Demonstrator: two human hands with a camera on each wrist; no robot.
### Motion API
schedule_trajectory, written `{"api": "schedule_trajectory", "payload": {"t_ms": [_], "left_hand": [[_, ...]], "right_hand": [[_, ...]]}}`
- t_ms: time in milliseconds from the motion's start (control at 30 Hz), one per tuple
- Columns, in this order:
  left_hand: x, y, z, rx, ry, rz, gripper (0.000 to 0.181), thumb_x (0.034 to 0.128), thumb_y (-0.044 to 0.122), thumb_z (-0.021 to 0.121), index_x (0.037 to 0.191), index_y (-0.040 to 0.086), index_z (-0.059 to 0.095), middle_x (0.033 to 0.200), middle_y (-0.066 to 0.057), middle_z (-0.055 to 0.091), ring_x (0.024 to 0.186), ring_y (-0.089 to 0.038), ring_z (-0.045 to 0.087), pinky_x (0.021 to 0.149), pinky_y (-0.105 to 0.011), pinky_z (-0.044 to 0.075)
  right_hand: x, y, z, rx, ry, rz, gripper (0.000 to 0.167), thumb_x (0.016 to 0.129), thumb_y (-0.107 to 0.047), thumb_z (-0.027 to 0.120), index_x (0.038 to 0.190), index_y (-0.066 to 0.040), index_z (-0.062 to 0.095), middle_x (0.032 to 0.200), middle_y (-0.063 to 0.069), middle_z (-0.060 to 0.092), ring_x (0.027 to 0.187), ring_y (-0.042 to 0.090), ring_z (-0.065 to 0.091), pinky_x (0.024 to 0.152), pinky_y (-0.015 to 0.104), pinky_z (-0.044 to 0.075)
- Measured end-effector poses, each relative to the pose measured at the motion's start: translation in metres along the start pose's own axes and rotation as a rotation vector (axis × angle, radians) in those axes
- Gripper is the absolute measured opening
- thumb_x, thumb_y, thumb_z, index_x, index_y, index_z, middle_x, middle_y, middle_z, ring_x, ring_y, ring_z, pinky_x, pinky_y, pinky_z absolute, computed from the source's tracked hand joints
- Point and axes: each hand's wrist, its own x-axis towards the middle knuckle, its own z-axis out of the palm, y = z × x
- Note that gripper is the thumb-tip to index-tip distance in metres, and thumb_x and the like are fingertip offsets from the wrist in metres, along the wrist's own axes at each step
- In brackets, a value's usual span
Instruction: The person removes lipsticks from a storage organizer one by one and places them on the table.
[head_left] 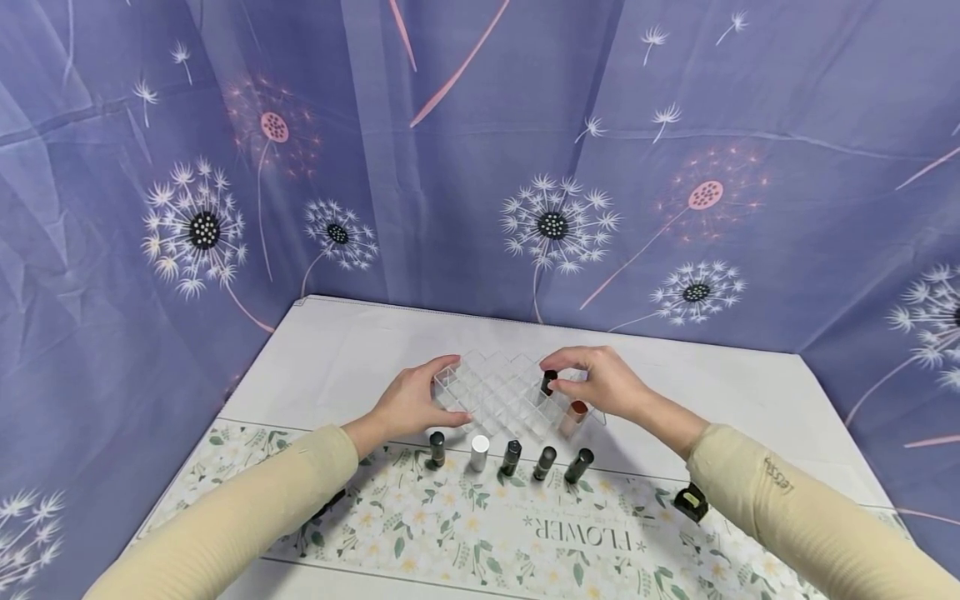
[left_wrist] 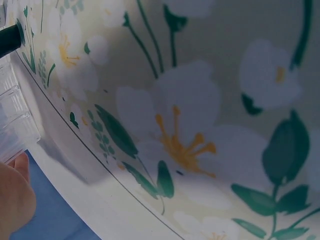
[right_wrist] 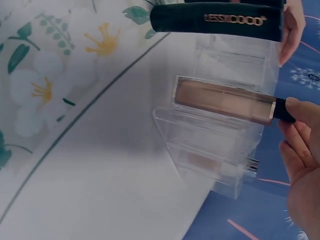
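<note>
A clear lipstick organizer [head_left: 498, 392] with diamond-shaped slots stands on the white table. My left hand [head_left: 412, 400] grips its left end, thumb on the near side and fingers on the far side. With thumb and fingertips, my right hand [head_left: 600, 383] pinches the black cap of a lip gloss tube [right_wrist: 225, 100] at the organizer's right part. The tube's brownish see-through body points down at a slot; how deep it sits, I cannot tell. Beside it, a reddish-brown tube [head_left: 575, 417] stands in another slot. Only part of the left hand [left_wrist: 15, 200] shows in the left wrist view.
Several tubes stand in a row before the organizer, among them a silver one [head_left: 479, 452] and a dark one [head_left: 579, 467]. A black object [head_left: 691, 502] lies by my right forearm on the floral mat [head_left: 450, 533]. A purple curtain [head_left: 450, 167] hangs behind.
</note>
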Motion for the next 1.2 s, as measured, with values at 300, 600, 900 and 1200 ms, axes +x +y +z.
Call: {"api": "schedule_trajectory", "payload": {"t_ms": [300, 600, 900, 1200], "left_hand": [[-0.002, 0.000, -0.001, -0.018, -0.016, -0.004, 0.103, 0.0757, 0.052, 0.095, 0.162, 0.021, 0.048, 0.134, -0.003, 0.071, 0.080, -0.013, 0.058, 0.083, -0.041, 0.054], [-0.002, 0.000, 0.000, -0.017, -0.015, -0.004, 0.103, 0.0765, 0.052, 0.095, 0.162, 0.019, 0.048, 0.138, -0.004, 0.070, 0.072, -0.012, 0.055, 0.083, -0.041, 0.053], [-0.001, 0.000, -0.001, -0.019, -0.021, 0.006, 0.104, 0.0763, 0.051, 0.095, 0.163, 0.019, 0.047, 0.115, 0.000, 0.074, 0.064, -0.012, 0.055, 0.076, -0.037, 0.050], [-0.002, -0.001, -0.002, -0.018, -0.016, 0.014, 0.103, 0.0766, 0.052, 0.095, 0.162, 0.019, 0.048, 0.118, -0.001, 0.074, 0.067, -0.012, 0.057, 0.075, -0.037, 0.051]], "right_hand": [[0.000, -0.015, -0.018, -0.002, 0.014, -0.012, 0.030, 0.092, -0.006, 0.084, 0.121, -0.010, 0.080, 0.117, 0.003, 0.080, 0.110, 0.024, 0.076, 0.101, 0.047, 0.059], [-0.001, -0.027, -0.035, -0.029, 0.070, -0.058, 0.031, 0.091, -0.005, 0.085, 0.122, -0.010, 0.080, 0.115, 0.001, 0.081, 0.108, 0.022, 0.077, 0.100, 0.044, 0.060], [-0.013, -0.036, -0.052, -0.036, 0.110, -0.079, 0.031, 0.090, -0.004, 0.086, 0.119, -0.013, 0.081, 0.113, -0.002, 0.081, 0.106, 0.020, 0.077, 0.099, 0.034, 0.060], [-0.036, -0.038, -0.065, -0.039, 0.124, -0.086, 0.033, 0.087, 0.000, 0.087, 0.118, -0.013, 0.081, 0.112, -0.003, 0.081, 0.105, 0.011, 0.076, 0.098, 0.014, 0.053]]}}
